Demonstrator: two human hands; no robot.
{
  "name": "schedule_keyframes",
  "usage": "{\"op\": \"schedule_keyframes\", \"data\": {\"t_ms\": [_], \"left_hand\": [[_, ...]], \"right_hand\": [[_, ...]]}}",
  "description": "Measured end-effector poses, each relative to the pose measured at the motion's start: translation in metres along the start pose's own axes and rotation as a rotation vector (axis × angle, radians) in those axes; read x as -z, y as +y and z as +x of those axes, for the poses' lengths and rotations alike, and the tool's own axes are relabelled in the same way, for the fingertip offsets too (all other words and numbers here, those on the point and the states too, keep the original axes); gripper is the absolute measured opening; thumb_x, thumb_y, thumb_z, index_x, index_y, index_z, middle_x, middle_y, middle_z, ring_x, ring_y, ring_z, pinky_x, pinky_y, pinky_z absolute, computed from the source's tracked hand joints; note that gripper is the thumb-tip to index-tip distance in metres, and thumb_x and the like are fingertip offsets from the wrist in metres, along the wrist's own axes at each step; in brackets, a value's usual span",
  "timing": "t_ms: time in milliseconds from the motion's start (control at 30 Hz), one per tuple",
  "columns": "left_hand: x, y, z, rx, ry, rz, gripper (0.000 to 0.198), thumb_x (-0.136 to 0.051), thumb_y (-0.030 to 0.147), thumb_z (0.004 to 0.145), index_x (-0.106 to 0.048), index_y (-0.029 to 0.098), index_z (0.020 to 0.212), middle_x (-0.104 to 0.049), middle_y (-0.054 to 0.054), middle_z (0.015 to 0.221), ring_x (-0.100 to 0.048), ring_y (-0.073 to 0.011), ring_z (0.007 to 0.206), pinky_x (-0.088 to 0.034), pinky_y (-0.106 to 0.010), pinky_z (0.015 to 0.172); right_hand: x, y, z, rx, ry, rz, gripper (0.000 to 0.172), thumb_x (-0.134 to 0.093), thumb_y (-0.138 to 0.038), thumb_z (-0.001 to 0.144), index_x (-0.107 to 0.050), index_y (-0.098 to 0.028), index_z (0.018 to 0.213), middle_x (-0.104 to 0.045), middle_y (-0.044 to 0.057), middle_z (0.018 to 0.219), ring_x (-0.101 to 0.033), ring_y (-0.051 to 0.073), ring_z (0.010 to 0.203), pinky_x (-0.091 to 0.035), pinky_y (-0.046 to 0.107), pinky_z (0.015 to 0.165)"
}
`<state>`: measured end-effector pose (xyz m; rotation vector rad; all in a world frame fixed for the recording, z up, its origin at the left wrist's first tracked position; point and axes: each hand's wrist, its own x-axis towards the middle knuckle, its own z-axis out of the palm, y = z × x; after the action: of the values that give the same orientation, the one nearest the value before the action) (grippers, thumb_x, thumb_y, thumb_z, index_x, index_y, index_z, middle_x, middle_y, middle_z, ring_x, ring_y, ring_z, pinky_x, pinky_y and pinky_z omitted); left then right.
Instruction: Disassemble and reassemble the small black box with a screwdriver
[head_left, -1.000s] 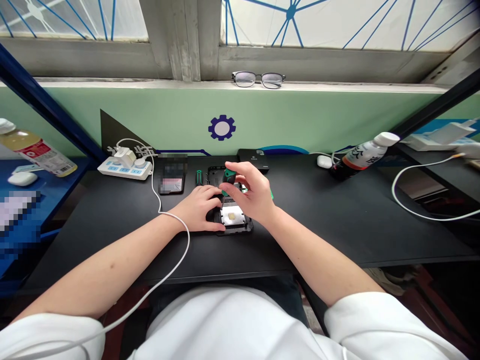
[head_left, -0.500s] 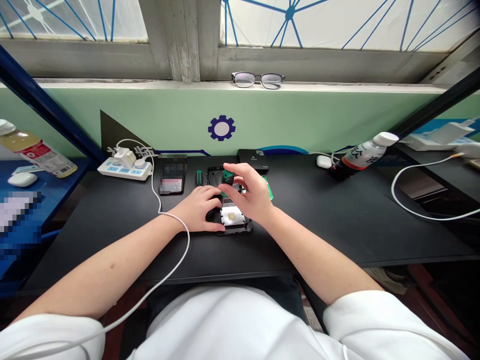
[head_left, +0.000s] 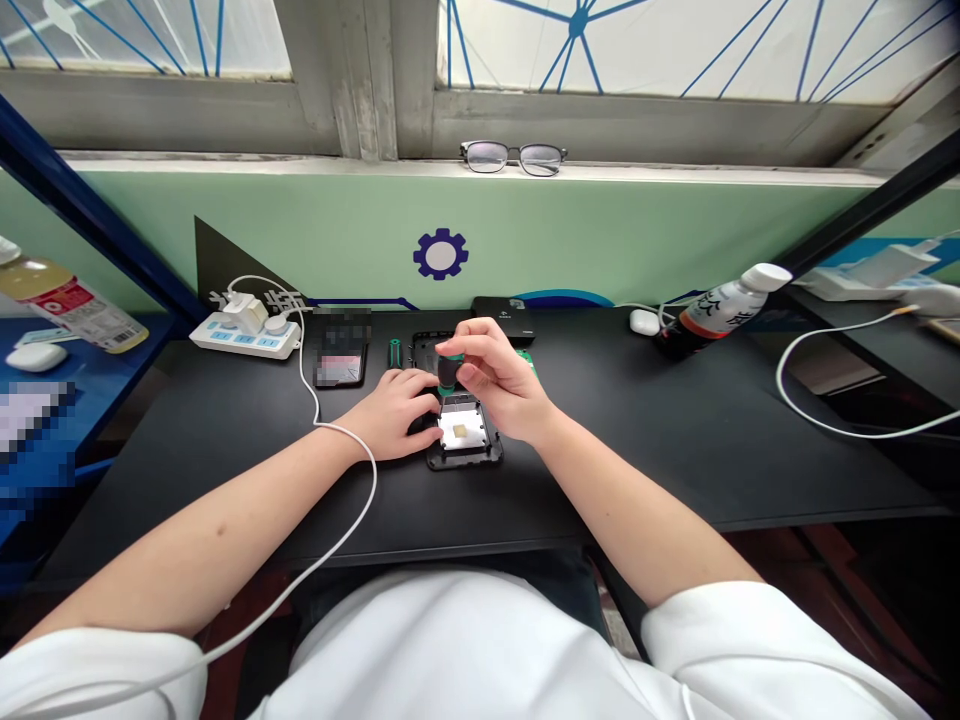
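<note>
I look down on the black desk, a power strip at its far left and a bottle at its far right. At its middle lies the opened black device, white inner plate showing, and my left hand grips its left edge with curled fingers. My right hand pinches the green-and-black screwdriver upright over the device's far end, fingertips closed around the handle.
</note>
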<state>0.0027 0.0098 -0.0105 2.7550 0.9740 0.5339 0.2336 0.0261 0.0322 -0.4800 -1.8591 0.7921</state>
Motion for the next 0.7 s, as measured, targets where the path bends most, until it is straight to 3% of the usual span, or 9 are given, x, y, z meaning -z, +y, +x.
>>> {"op": "schedule_keyframes", "data": {"t_ms": [100,233,333,467,600,700], "left_hand": [[-0.001,0.0,0.0,-0.002,0.014,-0.004,0.018,-0.065,0.037,0.1,-0.073,0.021,0.104,-0.068,-0.015,0.129,-0.061,-0.0337,0.125,-0.042,-0.056,0.113],[-0.002,-0.001,0.0,-0.006,0.021,-0.005,0.017,-0.064,0.036,0.1,-0.072,0.021,0.104,-0.067,-0.016,0.136,-0.06,-0.0345,0.129,-0.042,-0.057,0.113],[-0.002,0.0,0.0,-0.001,0.021,-0.005,0.017,-0.065,0.036,0.1,-0.073,0.021,0.105,-0.068,-0.016,0.136,-0.059,-0.0358,0.131,-0.043,-0.058,0.112],[-0.001,0.0,0.0,0.009,0.005,-0.02,0.015,-0.065,0.034,0.099,-0.074,0.022,0.103,-0.068,-0.016,0.136,-0.058,-0.0364,0.133,-0.043,-0.059,0.113],[-0.001,0.0,0.0,0.008,0.02,-0.023,0.014,-0.065,0.034,0.099,-0.073,0.023,0.102,-0.066,-0.015,0.142,-0.056,-0.0366,0.136,-0.042,-0.059,0.113],[-0.002,0.0,0.0,0.002,0.026,-0.005,0.016,-0.063,0.035,0.1,-0.072,0.022,0.103,-0.068,-0.016,0.137,-0.057,-0.0359,0.136,-0.042,-0.059,0.112]], "right_hand": [[-0.001,-0.001,-0.002,0.029,0.016,0.066,0.028,-0.05,-0.044,0.112,-0.071,-0.028,0.12,-0.067,0.01,0.12,-0.07,0.021,0.105,-0.065,0.04,0.086],[-0.005,-0.005,-0.007,-0.068,0.042,0.193,0.026,-0.051,-0.048,0.111,-0.066,-0.027,0.112,-0.075,0.01,0.122,-0.076,0.023,0.109,-0.066,0.046,0.093],[-0.01,-0.004,-0.009,-0.105,0.061,0.28,0.028,-0.062,-0.054,0.105,-0.06,-0.027,0.112,-0.077,0.01,0.126,-0.078,0.024,0.111,-0.066,0.049,0.099],[-0.018,-0.001,-0.009,-0.102,0.101,0.3,0.039,-0.077,-0.051,0.098,-0.048,-0.032,0.116,-0.078,0.005,0.118,-0.079,0.021,0.107,-0.067,0.046,0.099],[-0.014,-0.003,-0.008,-0.115,0.063,0.143,0.033,-0.055,-0.056,0.109,-0.053,-0.032,0.131,-0.069,0.012,0.14,-0.07,0.026,0.129,-0.061,0.054,0.111],[-0.008,-0.005,-0.009,-0.012,0.128,-0.089,0.033,-0.048,-0.049,0.112,-0.068,-0.032,0.13,-0.062,0.012,0.129,-0.067,0.026,0.121,-0.064,0.049,0.101]]}}
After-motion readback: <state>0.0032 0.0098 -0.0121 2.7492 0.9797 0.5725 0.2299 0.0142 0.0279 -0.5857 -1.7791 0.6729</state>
